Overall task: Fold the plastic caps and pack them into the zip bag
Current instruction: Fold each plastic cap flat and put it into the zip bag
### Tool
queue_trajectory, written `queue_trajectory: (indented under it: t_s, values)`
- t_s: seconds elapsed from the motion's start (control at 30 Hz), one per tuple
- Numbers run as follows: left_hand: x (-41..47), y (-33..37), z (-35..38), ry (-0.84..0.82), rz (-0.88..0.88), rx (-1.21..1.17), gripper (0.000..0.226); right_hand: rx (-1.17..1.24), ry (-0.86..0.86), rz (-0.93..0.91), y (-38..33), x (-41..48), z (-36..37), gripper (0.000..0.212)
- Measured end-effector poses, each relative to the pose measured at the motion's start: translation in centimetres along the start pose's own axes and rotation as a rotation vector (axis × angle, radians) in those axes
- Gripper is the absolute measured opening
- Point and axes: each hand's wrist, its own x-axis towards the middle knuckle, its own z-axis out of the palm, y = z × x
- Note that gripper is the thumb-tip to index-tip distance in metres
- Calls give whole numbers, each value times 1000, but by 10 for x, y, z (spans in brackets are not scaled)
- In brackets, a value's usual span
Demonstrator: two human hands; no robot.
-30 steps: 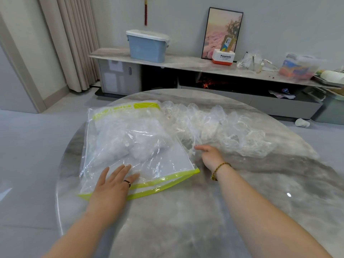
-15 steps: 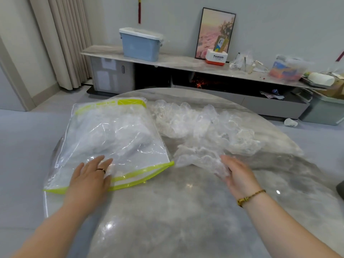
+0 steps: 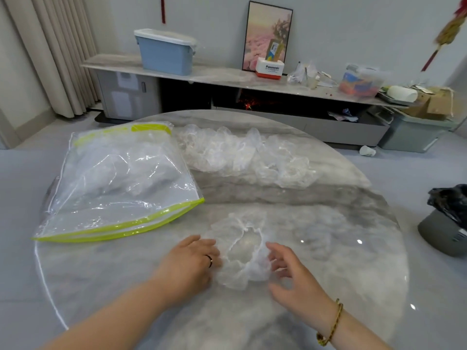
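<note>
A single clear plastic cap (image 3: 240,251) lies spread on the round marble table (image 3: 336,261), close in front of me. My left hand (image 3: 192,261), a ring on one finger, has its fingers curled onto the cap's left edge. On the cap's right edge my right hand (image 3: 290,271) touches with fingers spread and loose. The zip bag (image 3: 121,180), clear with yellow-green strips, lies flat at the left with folded caps inside. A pile of several loose caps (image 3: 242,157) sits behind, mid-table.
A grey bin with a black liner (image 3: 447,228) stands off the table's right edge. Beyond the table runs a low sideboard (image 3: 227,78) with a blue box and clutter.
My right hand dragged one cap from the pile to the table's near side. My left hand left the zip bag and came over to the cap's left edge.
</note>
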Motion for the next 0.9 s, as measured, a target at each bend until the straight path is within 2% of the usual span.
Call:
queue_trajectory:
  t_s: [0.1, 0.2, 0.27, 0.33, 0.4, 0.43, 0.53, 0.63, 0.73, 0.87, 0.9]
  values:
    - [2, 1, 10, 5, -65, -54, 36, -274, -19, -73, 10, -4, 3, 88]
    - [5, 4, 6, 46, -45, -37, 34, -440, 176, -143, 13, 8, 15, 101]
    - [6, 8, 4, 66, 3, -29, 34, -456, 370, -234, 24, 22, 20, 98]
    - [4, 10, 5, 16, 42, -28, 34, -440, 481, -293, 33, 33, 23, 88]
    - [1, 8, 9, -27, 31, -29, 39, -433, 476, -373, 36, 38, 23, 73]
    - [-1, 7, 11, -28, 11, -20, 44, -437, 454, -411, 39, 39, 23, 73]
    - [-2, -3, 15, 22, -1, 63, 45, -565, 372, -460, 49, 39, 19, 87]
    - [2, -11, 4, 7, -87, 116, 40, -560, 249, -350, 34, 36, 5, 77]
    - [0, -18, -3, 13, -199, 44, 39, -418, -6, -106, 28, 32, -10, 54]
    - [-5, -26, -4, -69, -496, -361, 26, -185, 87, 11, 24, 39, -15, 27]
    - [-3, -26, -3, -59, -545, -427, 32, -132, 136, 36, 23, 41, -14, 26]
